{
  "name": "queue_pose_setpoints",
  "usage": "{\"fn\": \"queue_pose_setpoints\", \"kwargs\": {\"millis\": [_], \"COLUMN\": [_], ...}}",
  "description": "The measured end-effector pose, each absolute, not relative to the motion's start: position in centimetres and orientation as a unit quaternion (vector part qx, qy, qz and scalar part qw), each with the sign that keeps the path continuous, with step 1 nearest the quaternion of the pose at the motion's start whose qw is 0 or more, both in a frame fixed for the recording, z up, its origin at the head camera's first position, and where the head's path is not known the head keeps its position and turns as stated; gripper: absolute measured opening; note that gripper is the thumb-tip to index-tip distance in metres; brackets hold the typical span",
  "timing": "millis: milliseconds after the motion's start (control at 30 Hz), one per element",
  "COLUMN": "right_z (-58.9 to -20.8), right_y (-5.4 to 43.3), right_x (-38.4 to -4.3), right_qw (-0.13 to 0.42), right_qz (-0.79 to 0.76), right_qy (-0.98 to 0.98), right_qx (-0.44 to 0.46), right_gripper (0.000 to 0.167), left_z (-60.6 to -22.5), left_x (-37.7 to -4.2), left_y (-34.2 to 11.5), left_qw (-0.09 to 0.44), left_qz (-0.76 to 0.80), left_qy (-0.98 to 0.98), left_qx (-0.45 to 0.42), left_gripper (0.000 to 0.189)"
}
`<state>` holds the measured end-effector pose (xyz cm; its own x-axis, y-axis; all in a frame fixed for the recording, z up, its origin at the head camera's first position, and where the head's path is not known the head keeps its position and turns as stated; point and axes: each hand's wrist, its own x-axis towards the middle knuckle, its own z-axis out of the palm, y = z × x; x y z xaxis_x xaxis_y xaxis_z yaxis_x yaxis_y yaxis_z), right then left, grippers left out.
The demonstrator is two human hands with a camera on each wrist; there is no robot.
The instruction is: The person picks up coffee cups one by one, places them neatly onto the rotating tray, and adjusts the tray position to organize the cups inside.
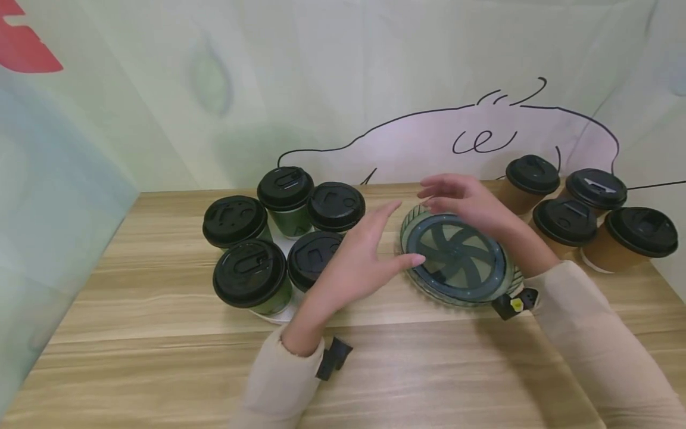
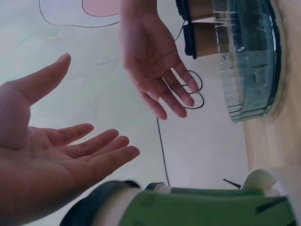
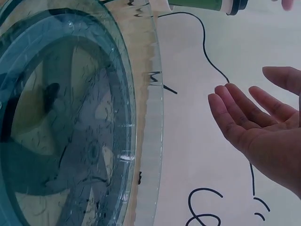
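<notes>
Left hand [image 1: 356, 265] and right hand [image 1: 466, 201] spread, holding nothing, near the round clear container [image 1: 455, 253]
Probably best to take opposite rims, keep it level, stay clear of the green cups [image 1: 250, 273]; container sits on the table [image 1: 407, 369], right of left hand, below right; neither seems to touch it

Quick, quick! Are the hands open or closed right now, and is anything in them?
Left hand: open, holding nothing, near the green cups.
Right hand: open, holding nothing, near the see-through tub.
</notes>
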<state>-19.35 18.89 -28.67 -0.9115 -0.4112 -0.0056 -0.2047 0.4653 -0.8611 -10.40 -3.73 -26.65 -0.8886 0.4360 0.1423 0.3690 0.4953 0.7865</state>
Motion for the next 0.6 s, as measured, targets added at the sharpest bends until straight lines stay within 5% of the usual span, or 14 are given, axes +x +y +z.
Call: {"fn": "queue_pose_setpoints", "kwargs": {"millis": [600], "right_z": [-29.3], "right_y": [20.2], "right_x": [-19.0], "right_qw": [0.132], "right_qz": [-0.479], "right_qy": [0.843], "right_qx": [-0.205], "right_gripper": [0.04], "left_z": [-30.2], "left_x": [-10.8], "left_y": [-1.4], "left_qw": [0.082], "left_qz": [0.415], "left_qy": [0.872], "left_qx": [0.248], "left_gripper": [0.08]}}
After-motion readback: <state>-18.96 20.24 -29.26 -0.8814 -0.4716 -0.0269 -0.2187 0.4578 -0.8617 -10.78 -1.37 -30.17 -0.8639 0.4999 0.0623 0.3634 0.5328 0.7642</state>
